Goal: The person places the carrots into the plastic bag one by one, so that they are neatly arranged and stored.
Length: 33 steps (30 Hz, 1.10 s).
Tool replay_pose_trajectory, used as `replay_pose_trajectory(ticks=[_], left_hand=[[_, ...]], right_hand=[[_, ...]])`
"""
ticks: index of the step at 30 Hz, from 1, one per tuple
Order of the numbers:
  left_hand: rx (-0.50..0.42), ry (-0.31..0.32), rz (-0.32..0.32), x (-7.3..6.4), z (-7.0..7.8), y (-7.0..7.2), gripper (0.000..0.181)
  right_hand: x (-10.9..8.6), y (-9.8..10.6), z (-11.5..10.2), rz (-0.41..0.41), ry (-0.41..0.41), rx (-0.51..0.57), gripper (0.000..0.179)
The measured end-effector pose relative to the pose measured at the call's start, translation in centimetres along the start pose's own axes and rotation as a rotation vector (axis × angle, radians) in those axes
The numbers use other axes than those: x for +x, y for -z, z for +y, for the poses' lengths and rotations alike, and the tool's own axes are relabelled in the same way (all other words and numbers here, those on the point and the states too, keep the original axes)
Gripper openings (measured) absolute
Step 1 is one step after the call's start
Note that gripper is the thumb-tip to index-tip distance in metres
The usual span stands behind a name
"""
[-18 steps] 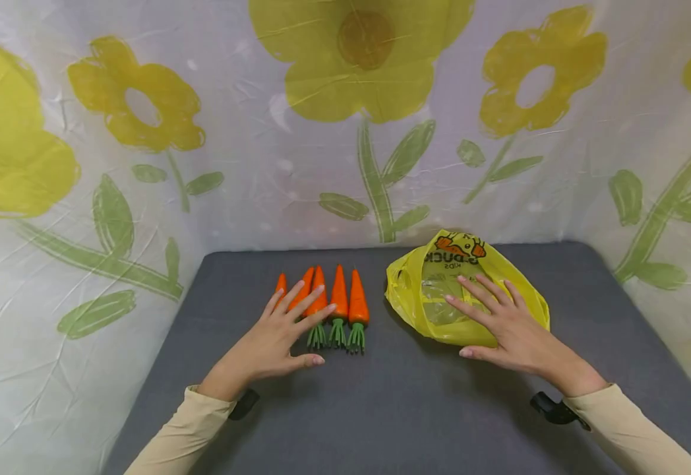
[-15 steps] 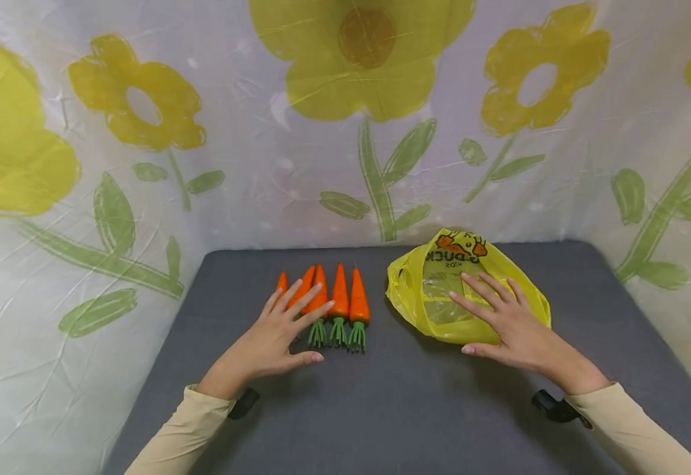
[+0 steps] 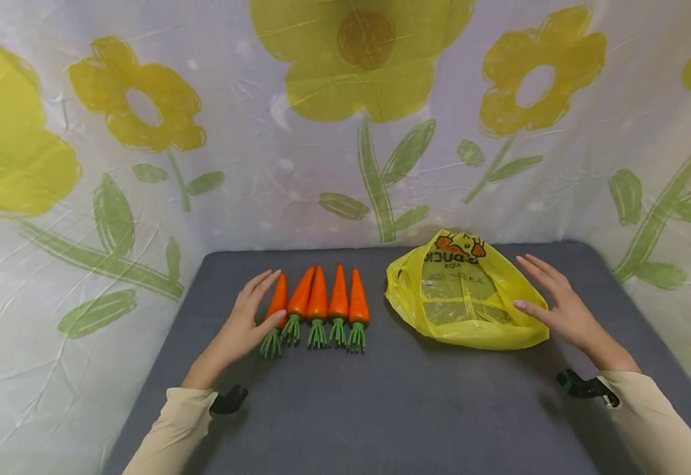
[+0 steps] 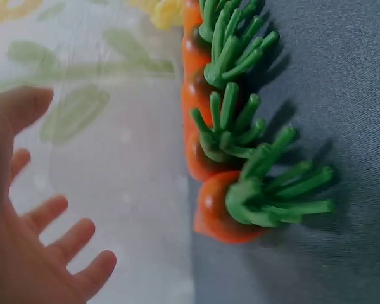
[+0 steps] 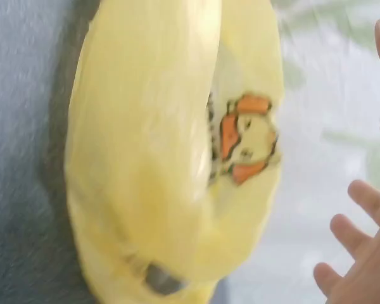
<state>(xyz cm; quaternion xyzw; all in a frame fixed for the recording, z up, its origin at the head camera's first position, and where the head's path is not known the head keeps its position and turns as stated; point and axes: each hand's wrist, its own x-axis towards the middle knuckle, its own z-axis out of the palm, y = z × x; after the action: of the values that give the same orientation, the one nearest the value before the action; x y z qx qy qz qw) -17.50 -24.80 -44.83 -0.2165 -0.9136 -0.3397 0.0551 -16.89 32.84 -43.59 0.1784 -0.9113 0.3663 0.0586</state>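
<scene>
Several orange carrots (image 3: 318,300) with short green stems lie side by side, tips pointing to the back. My left hand (image 3: 241,326) hovers at the left end of the row, fingers relaxed and holding nothing, partly covering the leftmost carrot (image 3: 271,340). In the left wrist view the fingers show apart from the carrots' green stems (image 4: 259,196). To the right, a yellow plastic bag (image 3: 488,335) with a duck print stands with its mouth spread. Beside its right edge is my right hand (image 3: 568,316), fingers loosely extended with nothing in them. Whether the thumb touches the bag I cannot tell.
The dark grey table (image 3: 381,409) carries the carrots and the bag. A white cloth with yellow flowers (image 3: 233,198) hangs behind and on both sides. Black wrist mounts (image 3: 229,400) sit under both forearms.
Both hands have moved outward, the left one leftward and the right one rightward, and have turned with palms more toward each other. More of the carrots and bag shows. Carrots and bag stay put.
</scene>
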Motion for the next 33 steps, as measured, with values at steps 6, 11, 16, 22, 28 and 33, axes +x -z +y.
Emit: replay_pose_trajectory(ticks=[6,11,16,22,28,33], left_hand=[[-0.141,0.186,0.068,-0.4,-2.4,0.2,0.071],[-0.124,0.269,0.054,-0.6,-4.1,-0.2,0.068],[-0.120,0.317,-0.002,-0.8,-5.3,-0.9,0.068],[-0.115,0.320,-0.019,-0.8,-6.0,-1.8,0.068],[-0.107,0.339,-0.027,-0.1,-6.4,-2.8,0.067],[-0.064,0.333,-0.054,0.3,-6.3,-3.2,0.070]], right_hand=[[-0.9,0.3,3.3,-0.054,-0.174,0.083,0.077],[-1.8,0.2,5.5,-0.102,-0.263,0.120,0.074],[-2.4,-0.2,7.1,-0.132,-0.308,0.128,0.073],[-2.6,-0.4,8.1,-0.178,-0.339,0.143,0.071],[-2.6,-0.5,8.5,-0.203,-0.361,0.138,0.070],[-2.6,-0.8,8.7,-0.217,-0.377,0.148,0.071]])
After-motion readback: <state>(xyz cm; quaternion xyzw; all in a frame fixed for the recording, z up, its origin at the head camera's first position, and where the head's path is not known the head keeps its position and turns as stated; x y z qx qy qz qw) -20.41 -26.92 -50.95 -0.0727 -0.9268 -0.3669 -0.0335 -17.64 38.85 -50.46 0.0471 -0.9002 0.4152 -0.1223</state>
